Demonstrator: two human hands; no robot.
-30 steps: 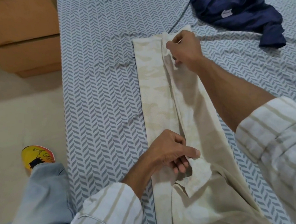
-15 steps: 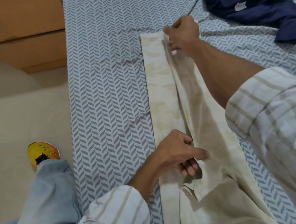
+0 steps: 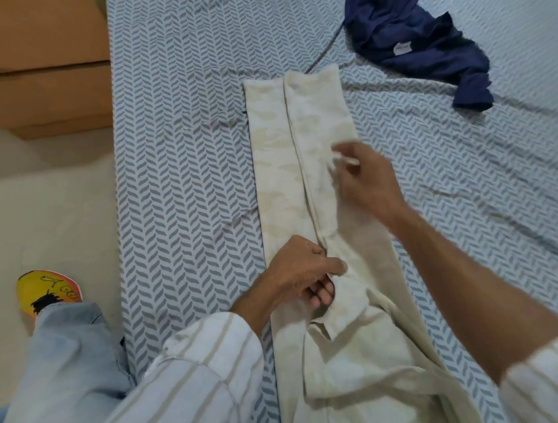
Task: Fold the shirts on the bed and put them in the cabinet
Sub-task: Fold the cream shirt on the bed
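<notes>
A cream shirt [image 3: 310, 129] with a faint camouflage print lies on the bed [image 3: 178, 173] as a long narrow strip, both sides folded in to a centre seam. My left hand [image 3: 305, 272] pinches the folded edge near the collar end, close to me. Blurred with motion, my right hand [image 3: 364, 177] hovers over the strip's right half, its fingers loosely apart and nothing in them. A crumpled navy shirt [image 3: 414, 38] with a white label lies at the far right of the bed.
The bed has a grey-and-white herringbone sheet. A wooden cabinet [image 3: 28, 65] stands at the upper left beside the bed, on a beige floor. My jeans leg and a yellow shoe [image 3: 48, 291] are at the bed's left edge.
My right hand has let go of the strip's far end and drawn back toward me to its middle. The far end now lies flat. The left hand has kept its pinch.
</notes>
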